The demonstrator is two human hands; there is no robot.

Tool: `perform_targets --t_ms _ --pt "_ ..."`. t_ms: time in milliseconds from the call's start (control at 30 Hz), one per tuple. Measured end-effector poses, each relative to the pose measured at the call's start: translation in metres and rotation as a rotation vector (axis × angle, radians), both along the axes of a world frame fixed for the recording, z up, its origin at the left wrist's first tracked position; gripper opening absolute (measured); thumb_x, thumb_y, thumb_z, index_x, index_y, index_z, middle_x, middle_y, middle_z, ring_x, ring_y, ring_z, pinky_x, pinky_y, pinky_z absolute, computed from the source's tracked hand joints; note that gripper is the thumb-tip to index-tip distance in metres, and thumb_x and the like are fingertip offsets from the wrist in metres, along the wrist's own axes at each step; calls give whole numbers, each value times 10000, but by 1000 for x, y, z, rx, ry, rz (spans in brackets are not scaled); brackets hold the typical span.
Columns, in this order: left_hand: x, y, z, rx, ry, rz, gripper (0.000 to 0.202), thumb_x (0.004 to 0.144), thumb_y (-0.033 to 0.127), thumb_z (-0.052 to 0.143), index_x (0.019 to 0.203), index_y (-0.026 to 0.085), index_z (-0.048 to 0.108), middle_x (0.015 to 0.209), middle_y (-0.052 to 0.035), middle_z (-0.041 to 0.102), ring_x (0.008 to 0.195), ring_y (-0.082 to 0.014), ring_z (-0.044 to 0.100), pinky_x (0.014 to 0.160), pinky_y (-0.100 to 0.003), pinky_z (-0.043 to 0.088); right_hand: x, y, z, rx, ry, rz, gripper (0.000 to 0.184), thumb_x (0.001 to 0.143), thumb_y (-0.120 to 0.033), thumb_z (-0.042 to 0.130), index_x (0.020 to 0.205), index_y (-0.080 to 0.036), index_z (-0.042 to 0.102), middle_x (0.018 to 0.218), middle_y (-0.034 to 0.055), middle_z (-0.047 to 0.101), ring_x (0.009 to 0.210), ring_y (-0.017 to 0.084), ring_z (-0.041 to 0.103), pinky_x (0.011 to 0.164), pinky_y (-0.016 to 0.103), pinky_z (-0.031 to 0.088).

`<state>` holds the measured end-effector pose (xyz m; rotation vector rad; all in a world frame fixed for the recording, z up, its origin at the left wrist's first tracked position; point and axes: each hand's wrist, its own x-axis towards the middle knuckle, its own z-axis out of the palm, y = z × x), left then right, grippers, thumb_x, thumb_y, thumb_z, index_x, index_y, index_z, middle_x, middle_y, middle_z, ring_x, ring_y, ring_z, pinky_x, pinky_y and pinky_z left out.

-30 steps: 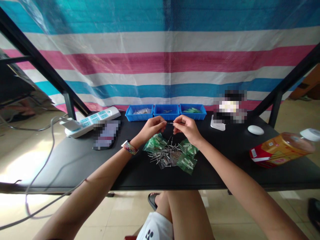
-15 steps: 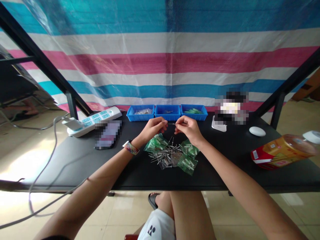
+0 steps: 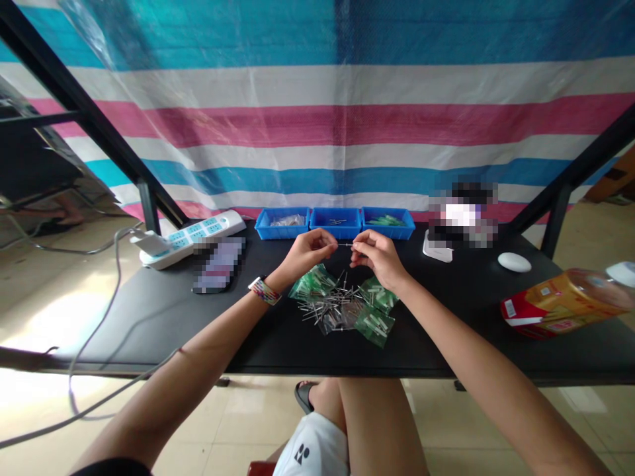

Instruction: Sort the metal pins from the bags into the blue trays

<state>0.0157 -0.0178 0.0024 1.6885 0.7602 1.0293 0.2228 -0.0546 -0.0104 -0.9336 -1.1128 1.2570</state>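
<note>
Between my two hands stretches a thin metal pin (image 3: 345, 245), held level just in front of the blue bins. My left hand (image 3: 313, 252) pinches one end of it between thumb and fingertips. The other end sits in the pinched fingers of my right hand (image 3: 376, 254). Below them on the black table lies a loose pile of similar metal pins (image 3: 330, 307). Green plastic packets holding pale small sticks flank the pile: one packet (image 3: 313, 282) by my left wrist, another packet (image 3: 378, 294) under my right wrist, and a third packet (image 3: 376, 325) nearer the front.
Three blue bins stand in a row: the left bin (image 3: 282, 233) with clear pieces, the middle bin (image 3: 336, 233) with a few pins, the right bin (image 3: 387, 233) with green packets. A power strip (image 3: 198, 237) and phone (image 3: 219, 264) lie left; a white mouse (image 3: 514, 262) and bottle (image 3: 560, 304) right.
The view has shifted slightly. Both hands stay raised over the pile with the pin between them; the gap between their fingertips looks about the same.
</note>
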Motion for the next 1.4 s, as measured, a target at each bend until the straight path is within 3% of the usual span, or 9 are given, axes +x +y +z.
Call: perform_targets --t_ms 267,433,500,567,633,733,900,1133,1400 --pt "-1 2 0 1 -20 28 245 800 352 794 868 167 649 748 5 630 677 -118 584 642 -243 476 -1 3 1 10 1 -7 293 697 -360 886 768 -196 654 689 -23 634 625 134 639 582 279 639" --pt "-4 4 1 -1 24 63 113 792 274 676 800 174 624 755 -21 653 718 -143 602 668 -261 469 2 27 1 57 26 -152 406 707 -441 891 997 -204 735 958 48 762 691 157 717 626 318 659" --pt "-4 6 -1 -4 23 53 107 786 267 669 782 171 619 746 -25 645 711 -144 598 670 -265 464 7 32 -1 68 -60 -185 438 745 -460 851 1088 -207 754 970 53 772 610 139 685 532 284 599" --pt "-4 8 -3 -1 18 39 102 778 254 673 770 167 620 745 -27 642 702 -140 589 673 -268 464 13 30 -4 106 -201 -209 354 799 -442 787 1046 -189 782 861 38 754 512 113 605 443 241 486" --pt "-3 10 -6 9 28 30 91 769 242 676 768 164 629 742 -27 647 697 -140 584 679 -271 466 18 23 -6 156 -367 -152 248 832 -378 735 961 -177 805 772 27 729 486 108 552 432 237 407" --pt "-3 11 -9 26 57 19 78 753 233 664 774 161 646 739 -26 658 710 -146 593 687 -272 470 18 10 -6 268 -633 56 136 808 -221 722 881 -187 832 794 28 735 564 121 560 528 260 420" --pt "-3 11 -14 24 81 1 116 765 268 673 796 157 658 749 -19 659 714 -146 601 694 -274 481 8 0 -7 428 -925 176 283 789 -18 683 907 -209 856 847 23 675 663 127 567 664 281 447" --pt "-2 11 -17 22 116 -23 126 784 282 678 827 163 674 756 -19 673 728 -158 628 706 -276 494 11 2 -13 439 -1044 189 148 842 -48 731 820 -181 793 862 22 618 728 139 582 696 280 427" --pt "-5 14 -25 76 241 -75 124 812 263 660 867 164 710 804 -37 719 722 -162 626 674 -268 470 14 3 -11 399 -1042 238 138 828 -48 754 881 -170 789 889 25 617 736 141 585 700 274 430"
